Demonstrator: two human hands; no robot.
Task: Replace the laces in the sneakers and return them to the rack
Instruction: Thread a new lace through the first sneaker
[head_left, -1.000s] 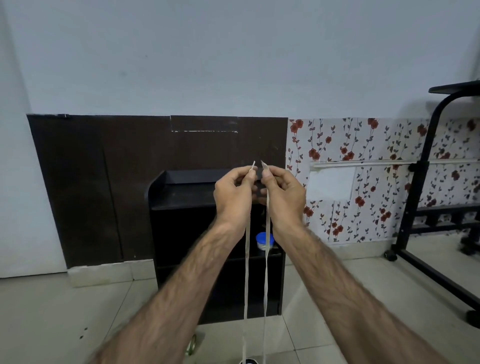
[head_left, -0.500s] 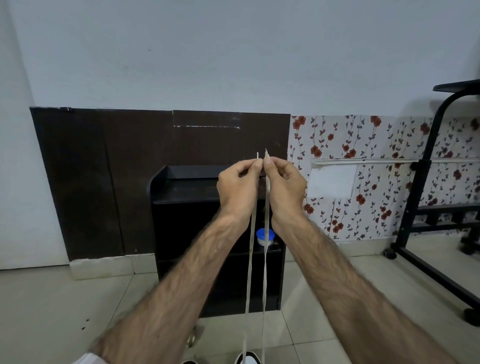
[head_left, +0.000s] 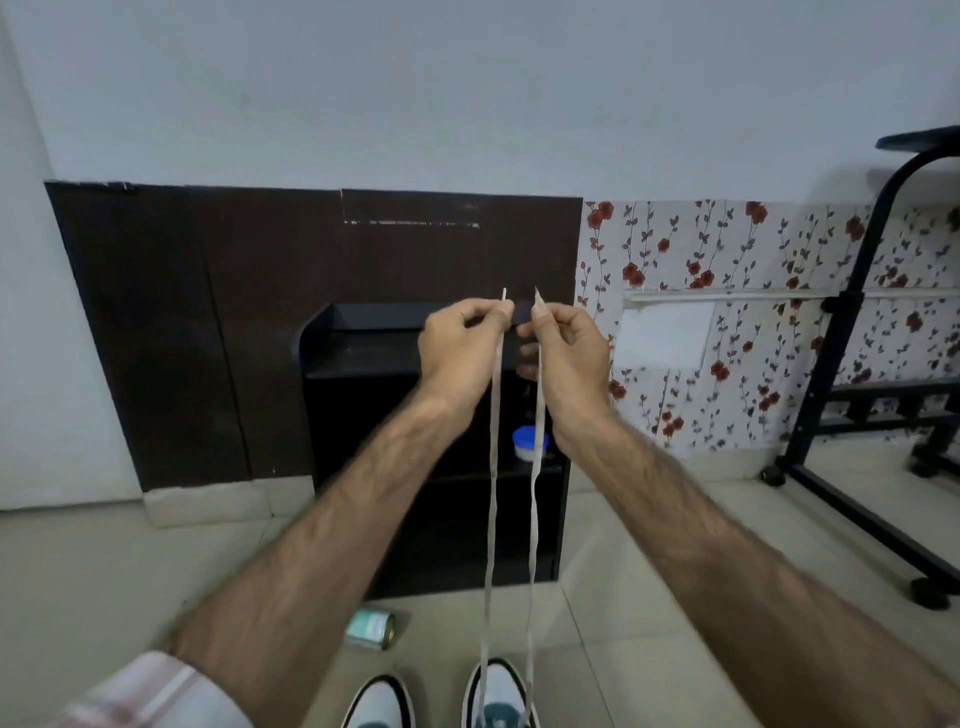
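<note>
Pinching lace (head_left: 493, 467) tips: left hand (head_left: 462, 353), right hand (head_left: 569, 353), apart; strands taut to sneaker (head_left: 496, 696).

You are holding both tips of the pale lace (head_left: 493, 467) upright; its strands are hanging taut to the right sneaker (head_left: 500, 693); left sneaker (head_left: 378, 701) standing beside; black rack (head_left: 363, 364) standing behind.

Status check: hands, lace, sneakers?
Left hand and right hand each pinch one end of the flat white lace, held up level. Both strands drop to the right white sneaker. Black shoe rack ahead, nothing blocking.
</note>
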